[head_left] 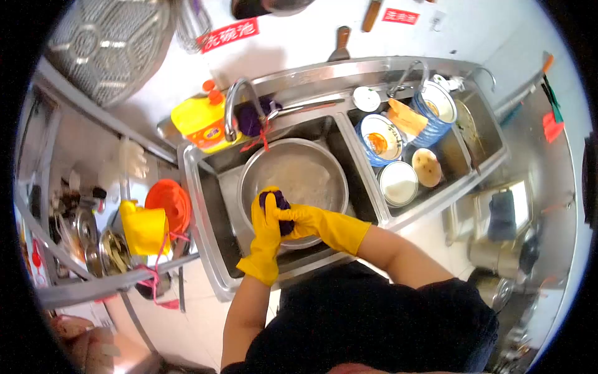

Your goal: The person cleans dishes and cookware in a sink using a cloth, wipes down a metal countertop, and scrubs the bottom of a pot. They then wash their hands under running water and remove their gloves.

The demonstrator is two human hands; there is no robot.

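Note:
Both of my hands wear yellow rubber gloves and meet over a round metal basin [341, 187] in the left sink. My left hand [268, 219] grips a bunched dark purple cloth [284, 225] near the basin's lower-left rim. From the right, my right hand [303, 219] presses its fingers around the same cloth, and the gloves partly hide it. Cloudy water [296, 174] lies in the basin. Behind the basin, a curved faucet [233, 109] rises beside a yellow detergent jug [199, 121] with an orange cap.
The right sink holds stacked blue-and-white bowls [379, 138], a white bowl [398, 184] and an orange-brown piece [408, 121]. An orange basket [168, 206] and a yellow glove [145, 229] are on the left rack. A scraper [341, 45] hangs on the back wall.

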